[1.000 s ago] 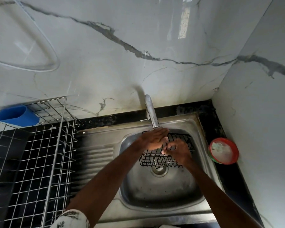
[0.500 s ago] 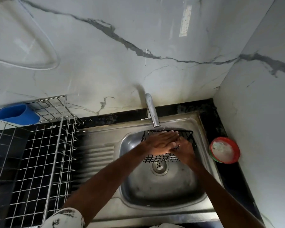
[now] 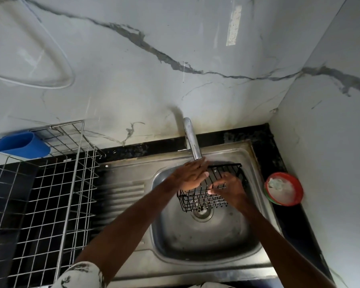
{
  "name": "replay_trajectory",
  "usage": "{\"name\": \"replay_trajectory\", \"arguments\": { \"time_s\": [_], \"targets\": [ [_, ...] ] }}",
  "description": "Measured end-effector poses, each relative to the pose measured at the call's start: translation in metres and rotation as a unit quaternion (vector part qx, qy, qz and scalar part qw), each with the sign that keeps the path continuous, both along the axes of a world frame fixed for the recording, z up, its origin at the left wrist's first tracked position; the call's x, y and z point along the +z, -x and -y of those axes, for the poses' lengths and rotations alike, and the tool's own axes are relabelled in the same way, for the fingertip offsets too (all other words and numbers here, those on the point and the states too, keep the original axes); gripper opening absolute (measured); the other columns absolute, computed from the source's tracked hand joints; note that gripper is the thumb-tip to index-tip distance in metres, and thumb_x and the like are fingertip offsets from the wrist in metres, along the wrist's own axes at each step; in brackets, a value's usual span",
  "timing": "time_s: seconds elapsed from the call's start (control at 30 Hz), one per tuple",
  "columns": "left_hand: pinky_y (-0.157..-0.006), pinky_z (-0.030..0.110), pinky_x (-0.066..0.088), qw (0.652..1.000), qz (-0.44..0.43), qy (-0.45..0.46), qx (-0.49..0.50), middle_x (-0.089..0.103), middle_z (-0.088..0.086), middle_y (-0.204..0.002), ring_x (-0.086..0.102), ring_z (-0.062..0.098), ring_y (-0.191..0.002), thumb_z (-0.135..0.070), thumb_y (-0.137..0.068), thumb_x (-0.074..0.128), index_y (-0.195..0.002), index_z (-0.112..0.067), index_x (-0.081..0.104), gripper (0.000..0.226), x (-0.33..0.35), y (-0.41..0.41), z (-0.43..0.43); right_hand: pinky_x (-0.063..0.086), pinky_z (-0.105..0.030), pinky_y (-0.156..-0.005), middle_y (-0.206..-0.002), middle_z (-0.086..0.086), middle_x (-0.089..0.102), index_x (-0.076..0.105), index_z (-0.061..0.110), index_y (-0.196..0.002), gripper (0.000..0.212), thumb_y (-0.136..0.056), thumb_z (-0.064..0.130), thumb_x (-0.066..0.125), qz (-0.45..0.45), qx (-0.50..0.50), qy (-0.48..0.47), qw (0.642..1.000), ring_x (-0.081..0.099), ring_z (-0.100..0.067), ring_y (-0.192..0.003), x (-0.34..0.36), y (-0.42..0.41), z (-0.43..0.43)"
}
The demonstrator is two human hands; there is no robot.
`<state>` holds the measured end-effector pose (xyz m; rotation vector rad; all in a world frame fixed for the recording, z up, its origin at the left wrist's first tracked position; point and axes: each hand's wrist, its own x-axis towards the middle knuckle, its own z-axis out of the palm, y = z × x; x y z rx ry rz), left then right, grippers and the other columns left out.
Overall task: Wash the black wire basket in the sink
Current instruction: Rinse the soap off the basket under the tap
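Head view, from the left: a blue cup (image 3: 22, 144) hangs on the back corner of a steel wire dish rack (image 3: 71, 183) that stands on the black worktop (image 3: 247, 135), next to the ribbed drainer of the steel sink (image 3: 206, 242). Over the bowl, the left hand (image 3: 190, 175) lies flat with straight fingers on the far left part of the black wire basket (image 3: 204, 201), right under the mouth of the tap (image 3: 192, 142); its grip is open, pressing or rubbing rather than holding. The basket is inside the sink bowl, tilted, with its near edge above the drain. The right hand (image 3: 229, 189) is on the basket's right side, fingers bent over the wires and thumb towards the near edge, so this grip looks closed on the basket and seems to be steadying it. Further right, a red bowl (image 3: 283, 189) with something whitish in it sits on the worktop by the wall. Whether water is running I cannot tell, and no sponge or foam shows. By my judgement the washing is under way: the basket is in place under the tap and being worked by hand, while the rest of its wires, a final rinse and setting it to drain appear left to do.
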<state>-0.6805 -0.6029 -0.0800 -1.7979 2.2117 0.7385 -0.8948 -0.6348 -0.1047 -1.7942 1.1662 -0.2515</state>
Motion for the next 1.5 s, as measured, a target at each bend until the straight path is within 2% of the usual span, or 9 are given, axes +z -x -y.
{"name": "replay_trajectory", "arguments": {
  "time_s": [0.07, 0.23, 0.37, 0.63, 0.73, 0.8, 0.97, 1.27, 1.5],
  "targets": [
    [-0.131, 0.044, -0.001, 0.997, 0.029, 0.01, -0.075, -0.013, 0.013, -0.171, -0.015, 0.026, -0.159, -0.063, -0.091, -0.029, -0.16, -0.018, -0.015, 0.084, -0.001, 0.004, -0.005, 0.041, -0.038, -0.106, -0.118, 0.005, 0.066, 0.078, 0.034, -0.079, 0.024, -0.064, 0.024, 0.094, -0.007, 0.017, -0.018, 1.0, 0.055, -0.015, -0.118, 0.004, 0.002, 0.003],
    [-0.128, 0.039, -0.009, 0.99, -0.001, 0.03, -0.141, -0.007, 0.01, -0.173, -0.011, 0.021, -0.159, -0.05, -0.111, 0.009, -0.166, -0.02, -0.005, 0.064, 0.001, 0.025, -0.011, 0.049, -0.038, -0.104, -0.124, 0.007, 0.068, 0.077, 0.036, -0.081, 0.033, -0.059, 0.022, 0.096, 0.034, 0.069, -0.051, 0.996, 0.061, -0.007, -0.117, 0.006, 0.007, 0.013],
    [-0.13, 0.037, -0.005, 0.994, -0.02, -0.038, -0.102, -0.01, 0.006, -0.173, -0.012, 0.017, -0.159, -0.053, -0.11, 0.012, -0.165, -0.019, -0.007, 0.067, 0.017, 0.019, 0.012, 0.044, -0.025, -0.101, -0.116, 0.019, 0.068, 0.077, 0.036, -0.081, 0.032, -0.063, 0.017, 0.095, 0.066, 0.113, -0.052, 0.99, 0.058, 0.011, -0.112, 0.017, 0.005, 0.025],
    [-0.122, 0.035, 0.009, 0.976, -0.169, -0.105, 0.084, 0.003, 0.005, -0.174, 0.007, 0.024, -0.159, -0.048, -0.112, 0.024, -0.166, -0.024, -0.001, 0.064, 0.021, 0.01, 0.015, 0.046, -0.045, -0.104, -0.111, 0.018, 0.069, 0.081, 0.035, -0.081, 0.022, -0.063, 0.035, 0.094, 0.056, 0.163, -0.045, 0.984, 0.06, 0.0, -0.112, 0.011, 0.015, 0.032],
    [-0.116, 0.04, 0.039, 0.938, -0.277, -0.128, 0.165, 0.043, 0.016, -0.16, 0.045, 0.027, -0.144, -0.033, -0.114, 0.031, -0.164, -0.023, 0.024, 0.051, 0.011, 0.0, -0.006, 0.04, -0.043, -0.11, -0.126, 0.007, 0.066, 0.081, 0.037, -0.078, 0.022, -0.062, 0.031, 0.094, 0.025, 0.159, -0.056, 0.985, 0.055, -0.006, -0.123, 0.013, 0.016, 0.035],
    [-0.104, 0.043, 0.055, 0.871, -0.354, -0.203, 0.272, 0.061, 0.023, -0.141, 0.064, 0.032, -0.127, -0.032, -0.115, 0.025, -0.153, -0.007, 0.043, 0.048, 0.009, -0.004, -0.024, 0.036, -0.037, -0.112, -0.135, -0.001, 0.063, 0.081, 0.033, -0.077, 0.021, -0.064, 0.022, 0.094, 0.015, 0.144, -0.063, 0.987, 0.051, -0.007, -0.126, 0.017, 0.017, 0.039],
    [-0.084, 0.03, 0.059, 0.764, -0.492, -0.189, 0.371, 0.075, 0.016, -0.121, 0.075, 0.028, -0.106, -0.035, -0.115, 0.022, -0.125, 0.003, 0.067, 0.059, 0.017, -0.01, -0.051, 0.032, -0.041, -0.117, -0.137, -0.003, 0.063, 0.079, 0.036, -0.075, 0.026, -0.062, 0.019, 0.095, 0.017, 0.123, -0.062, 0.99, 0.049, -0.01, -0.13, 0.022, 0.017, 0.042],
    [-0.081, 0.035, 0.053, 0.702, -0.532, -0.1, 0.464, 0.077, 0.02, -0.114, 0.074, 0.038, -0.105, -0.045, -0.11, 0.026, -0.118, 0.001, 0.073, 0.067, 0.011, -0.005, -0.069, 0.042, -0.014, -0.089, -0.099, 0.012, 0.075, 0.078, 0.025, -0.072, 0.026, -0.06, 0.011, 0.096, 0.027, 0.102, -0.107, 0.989, 0.063, 0.015, -0.098, 0.021, 0.003, 0.03],
    [-0.048, 0.025, 0.052, 0.696, -0.542, -0.077, 0.464, 0.078, 0.025, -0.095, 0.075, 0.031, -0.065, -0.042, -0.112, 0.03, -0.112, 0.007, 0.071, 0.063, 0.022, 0.0, -0.073, 0.047, -0.024, -0.095, -0.099, 0.018, 0.072, 0.078, 0.021, -0.084, 0.029, -0.062, 0.014, 0.095, 0.022, 0.063, -0.115, 0.991, 0.062, 0.01, -0.102, 0.017, 0.007, 0.021]
  ]
}}
